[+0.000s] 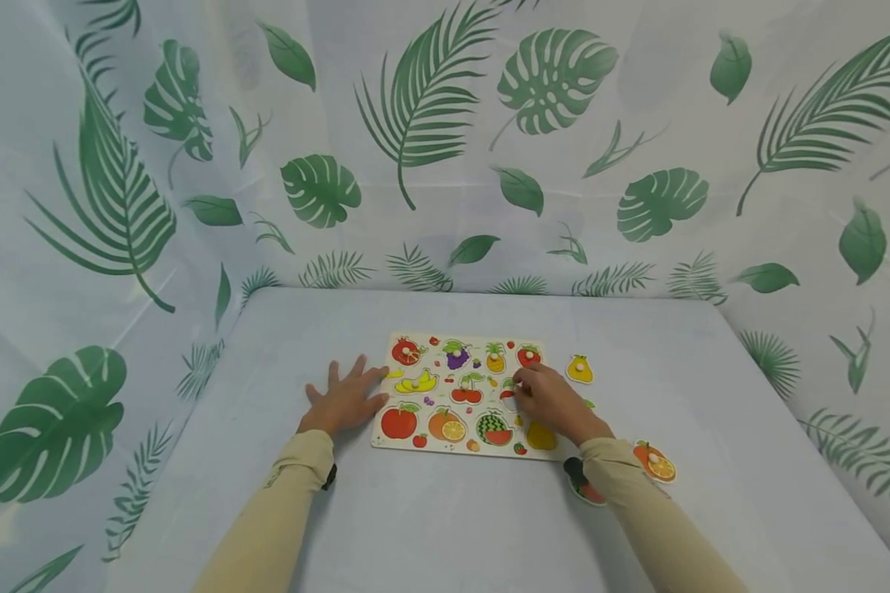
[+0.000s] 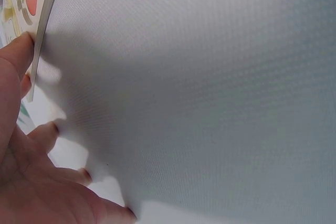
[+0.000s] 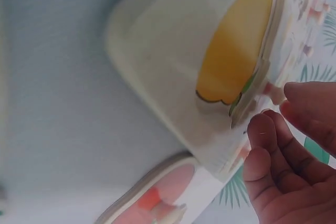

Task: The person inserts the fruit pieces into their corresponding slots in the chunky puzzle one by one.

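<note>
A wooden fruit puzzle board (image 1: 396,445) lies on the table, printed with bananas (image 1: 415,384), cherries, an apple and other fruit. My left hand (image 1: 346,401) is spread flat at its left side, with thumb and a fingertip on the board's edge in the left wrist view. Over the right part of the board, my right hand (image 1: 556,403) pinches the small knob (image 3: 274,94) of a puzzle piece (image 3: 251,95) between thumb and fingertips. That piece has a red and green print and lies beside the yellow pear picture (image 3: 236,40). My right hand hides part of it.
Right of the board lie a loose pear piece (image 1: 580,369) and an orange piece (image 1: 660,468), both with knobs. A red and dark green piece (image 1: 587,489) is partly under my right sleeve. A leaf-print cloth (image 1: 445,222) hangs behind the table.
</note>
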### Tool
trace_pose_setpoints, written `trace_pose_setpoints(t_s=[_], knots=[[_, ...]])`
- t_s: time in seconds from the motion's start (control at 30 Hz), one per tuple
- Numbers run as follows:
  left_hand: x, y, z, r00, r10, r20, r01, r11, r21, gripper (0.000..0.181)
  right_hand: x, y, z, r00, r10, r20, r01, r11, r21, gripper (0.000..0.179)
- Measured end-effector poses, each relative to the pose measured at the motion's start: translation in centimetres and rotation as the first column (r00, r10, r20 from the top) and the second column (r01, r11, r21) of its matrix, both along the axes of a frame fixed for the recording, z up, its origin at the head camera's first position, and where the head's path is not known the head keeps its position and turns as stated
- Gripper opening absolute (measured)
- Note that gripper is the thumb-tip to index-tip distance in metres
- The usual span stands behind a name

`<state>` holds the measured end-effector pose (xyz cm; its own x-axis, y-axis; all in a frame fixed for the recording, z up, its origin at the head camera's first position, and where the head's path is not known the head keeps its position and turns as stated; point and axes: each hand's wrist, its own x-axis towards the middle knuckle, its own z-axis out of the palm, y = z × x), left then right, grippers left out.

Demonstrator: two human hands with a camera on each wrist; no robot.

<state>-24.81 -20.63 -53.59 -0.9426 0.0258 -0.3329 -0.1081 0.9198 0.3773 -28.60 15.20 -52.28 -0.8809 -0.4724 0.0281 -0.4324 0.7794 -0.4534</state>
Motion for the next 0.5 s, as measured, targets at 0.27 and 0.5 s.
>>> trace_pose_setpoints(t_s=[0.27,0.5], knots=[[-0.2,0.1,0.0,1.0,0.003,0.016,-0.003,1.0,-0.001,0.067,1.8,2.4,0.1,0.998,-0.041,-0.053,0.039,0.998,-0.039,0.014],[-0.2,0.2,0.2,1.0,0.009,0.025,-0.009,1.0,-0.004,0.067,4.1,5.5,0.8,0.989,-0.108,-0.098,0.105,0.994,-0.042,0.019]])
